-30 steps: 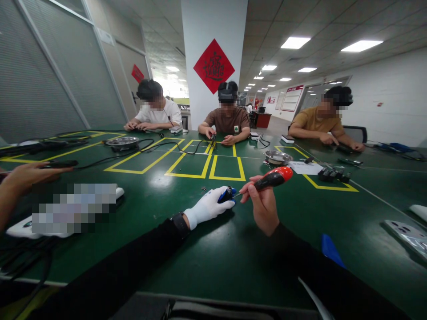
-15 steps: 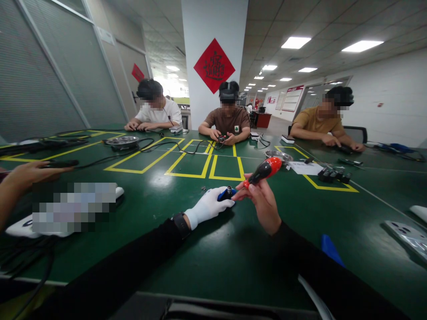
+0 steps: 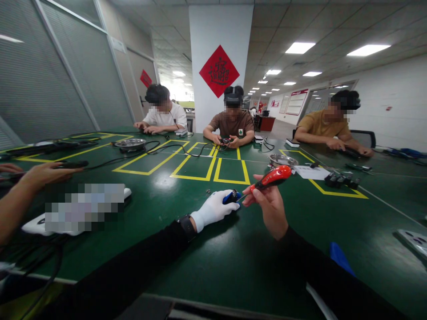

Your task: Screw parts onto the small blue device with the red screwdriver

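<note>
My left hand (image 3: 213,209), in a white glove with blue at the fingers, is closed around a small black part with a silvery metal top (image 3: 235,194). Most of that part is hidden by the fingers. Bare, my right hand (image 3: 271,205) grips a red and black screwdriver (image 3: 274,177), its handle slanting up to the right. The thin shaft points down left at the black part; whether its tip touches I cannot tell. A few tiny metal pieces (image 3: 208,191) lie just beyond my left hand.
On the green table (image 3: 160,262) are a metal dish (image 3: 283,161), white paper (image 3: 312,172) and several black blocks (image 3: 342,180). A blue item (image 3: 340,258) lies by my right forearm, a phone (image 3: 415,242) further right. A co-worker's hand (image 3: 42,178) is at left; several people sit around the table.
My right hand has turned the screwdriver, so its handle shows more red and its shaft now points at the black part. The view has shifted slightly; my left hand keeps its hold.
</note>
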The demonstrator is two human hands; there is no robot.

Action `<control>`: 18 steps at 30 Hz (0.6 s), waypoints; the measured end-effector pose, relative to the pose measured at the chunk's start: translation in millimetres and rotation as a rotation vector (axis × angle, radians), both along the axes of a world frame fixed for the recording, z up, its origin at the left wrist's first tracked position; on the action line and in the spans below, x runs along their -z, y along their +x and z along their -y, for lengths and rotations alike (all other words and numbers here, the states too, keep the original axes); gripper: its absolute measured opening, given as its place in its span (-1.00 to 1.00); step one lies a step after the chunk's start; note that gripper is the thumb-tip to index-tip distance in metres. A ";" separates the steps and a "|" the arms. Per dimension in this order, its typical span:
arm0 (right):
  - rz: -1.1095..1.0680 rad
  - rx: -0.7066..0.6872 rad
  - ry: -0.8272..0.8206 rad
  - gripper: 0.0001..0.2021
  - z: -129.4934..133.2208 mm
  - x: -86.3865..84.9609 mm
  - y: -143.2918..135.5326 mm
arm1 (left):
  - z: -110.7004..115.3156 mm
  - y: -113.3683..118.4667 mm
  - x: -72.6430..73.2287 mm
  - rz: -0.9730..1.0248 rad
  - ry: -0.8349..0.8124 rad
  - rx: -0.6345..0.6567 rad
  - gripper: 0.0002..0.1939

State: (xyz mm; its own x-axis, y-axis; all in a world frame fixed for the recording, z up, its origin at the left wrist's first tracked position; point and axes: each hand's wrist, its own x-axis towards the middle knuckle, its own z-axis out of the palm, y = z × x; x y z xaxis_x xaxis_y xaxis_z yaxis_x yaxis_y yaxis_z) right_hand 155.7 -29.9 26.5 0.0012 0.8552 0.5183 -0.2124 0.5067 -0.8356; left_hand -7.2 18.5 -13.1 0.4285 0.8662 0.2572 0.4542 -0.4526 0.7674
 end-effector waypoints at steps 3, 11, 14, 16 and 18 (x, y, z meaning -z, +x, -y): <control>0.025 -0.006 -0.004 -0.65 -1.2 1.6 0.3 | -1.1 -0.3 1.7 0.005 0.016 0.006 -0.68; 0.107 0.065 0.012 -0.80 -7.2 -1.9 7.7 | 0.9 -1.7 -0.4 -0.003 0.035 -0.006 -0.65; 0.047 -0.202 -0.090 -0.78 -10.2 -0.6 10.9 | 1.5 -1.1 -0.7 0.001 0.018 -0.008 -0.67; 0.024 -0.247 -0.108 -0.79 -12.2 0.8 11.1 | 1.6 -0.4 -0.9 0.003 0.024 -0.008 -0.70; -0.013 -0.216 -0.118 -0.82 -13.1 1.5 9.2 | 1.9 0.1 -1.4 -0.002 0.039 -0.003 -0.71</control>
